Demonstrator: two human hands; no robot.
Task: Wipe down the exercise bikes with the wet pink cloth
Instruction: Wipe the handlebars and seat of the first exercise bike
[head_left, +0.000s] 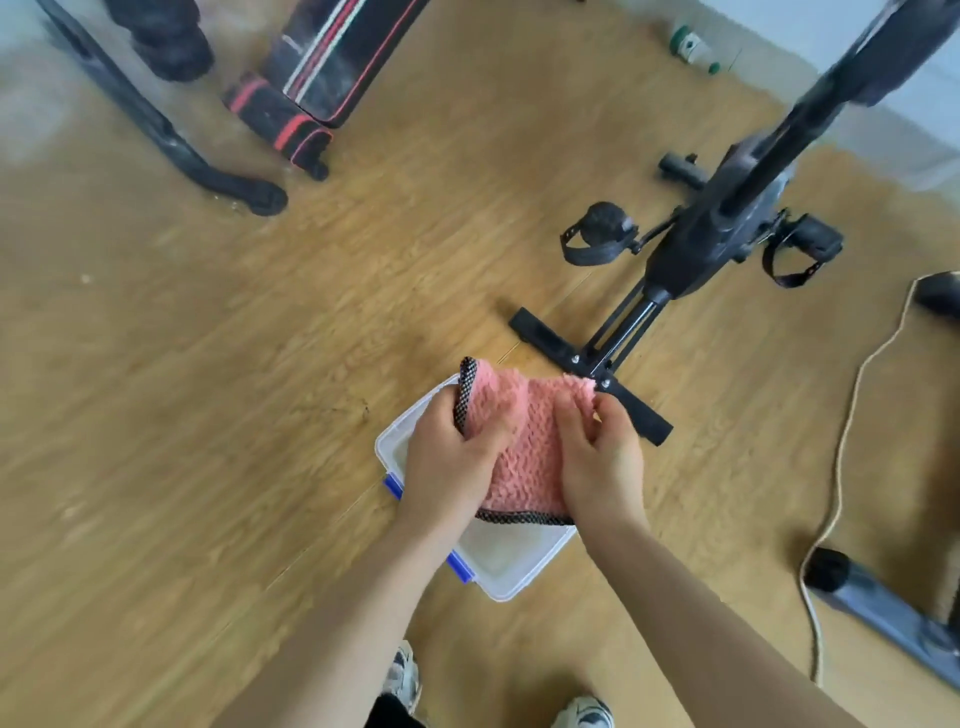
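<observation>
By the left hand (451, 460) the pink cloth (522, 441) is gripped at its left edge, and by the right hand (602, 460) pinched at its right, over a plastic tub (511, 584). The exercise bike (701, 244) is set far right, nearer the right hand.

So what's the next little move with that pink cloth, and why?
Probably twist the pink cloth to wring it over the clear tub: the left hand and right hand both grip it directly above the tub, and the exercise bike beyond is not yet touched.

Both hands (452, 457) (597, 457) grip pink cloth (524, 441)
</observation>
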